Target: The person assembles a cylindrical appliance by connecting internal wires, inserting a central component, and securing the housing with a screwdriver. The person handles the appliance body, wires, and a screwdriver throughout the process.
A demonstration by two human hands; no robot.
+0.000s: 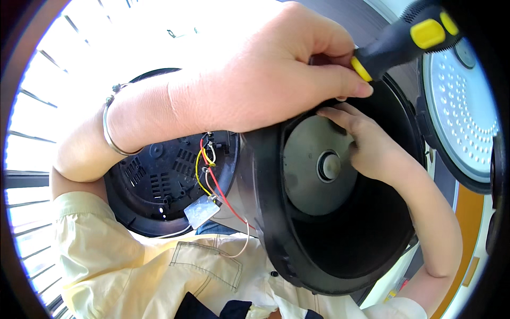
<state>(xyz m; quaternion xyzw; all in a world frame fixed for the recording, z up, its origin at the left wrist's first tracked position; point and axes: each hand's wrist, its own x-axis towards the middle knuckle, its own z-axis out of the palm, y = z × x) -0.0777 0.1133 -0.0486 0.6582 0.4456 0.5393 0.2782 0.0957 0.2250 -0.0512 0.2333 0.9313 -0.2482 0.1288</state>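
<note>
A rice cooker body (345,284), black inside, is tipped toward me between my arms. My left hand (297,69) reaches across its upper rim, thumb and fingers closed on the collar end of a black and yellow screwdriver (396,50); the shaft is hidden. Down in the cavity, my right hand (374,143) has its fingers over the upper edge of the round grey heating plate (313,183), which has a knob-like centre (329,166). The fingertips partly disappear behind that edge.
Left of the body lies a black vented base cover (159,170). Red, yellow and white wires (220,194) run from it toward the body, with a small silvery plate (202,211) among them. The cooker's dimpled lid (459,111) hangs open at right.
</note>
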